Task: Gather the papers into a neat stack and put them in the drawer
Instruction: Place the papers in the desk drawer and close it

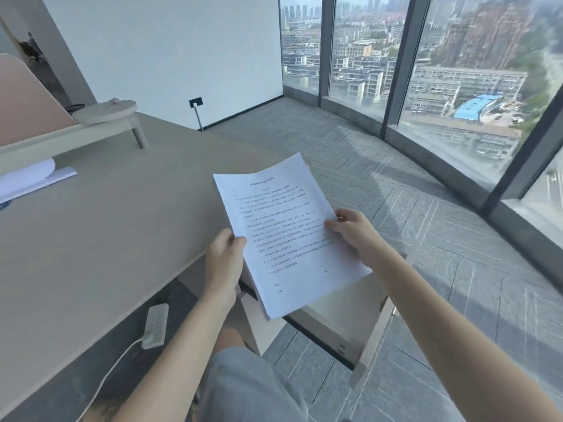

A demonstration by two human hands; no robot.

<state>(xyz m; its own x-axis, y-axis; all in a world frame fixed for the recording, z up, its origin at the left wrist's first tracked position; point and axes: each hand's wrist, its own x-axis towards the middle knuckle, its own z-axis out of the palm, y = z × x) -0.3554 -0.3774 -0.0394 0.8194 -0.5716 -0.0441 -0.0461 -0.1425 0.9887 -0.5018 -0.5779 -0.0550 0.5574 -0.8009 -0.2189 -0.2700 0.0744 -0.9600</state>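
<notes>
A stack of printed white papers (283, 233) is held in the air with both hands, tilted, over the desk's right end. My left hand (224, 263) grips its left edge, thumb on top. My right hand (353, 231) pinches the right edge. Below the papers an open drawer (344, 318) of pale wood juts out from under the desk; the stack hides much of its inside.
The beige desk (106, 239) fills the left side. More white sheets (30, 181) lie at its far left near a small round stand (106, 112). A white power strip (155, 325) lies on the floor under the desk. Floor-to-ceiling windows (457, 71) run along the right.
</notes>
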